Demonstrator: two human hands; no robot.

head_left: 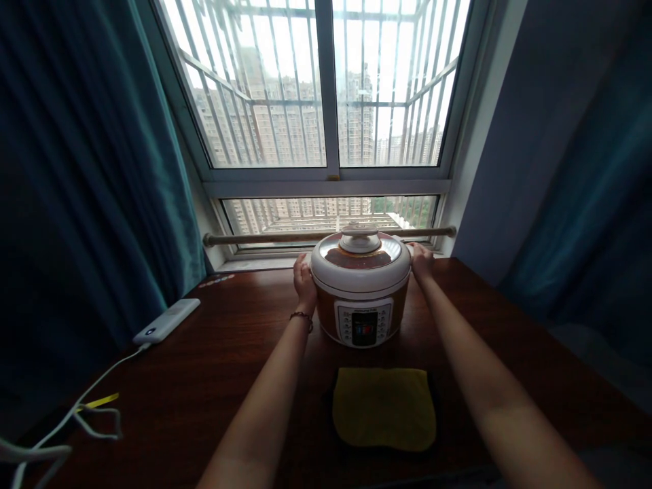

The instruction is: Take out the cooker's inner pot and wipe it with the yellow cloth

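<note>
Straight ahead in the head view, an electric cooker [360,288] with a white lid and an orange body stands on the dark wooden desk [204,380], near the window. Both hands press against its sides: the left hand [304,280], a bracelet at its wrist, lies flat on the left wall, and the right hand [420,261] grips the right rim. Just before the cooker lies a yellow cloth [384,407]. Well to the left rests a white power bank [166,320] with its cable [92,394].

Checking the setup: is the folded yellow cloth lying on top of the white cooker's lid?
No, the yellow cloth lies flat on the wooden table, in front of the cooker.
</note>
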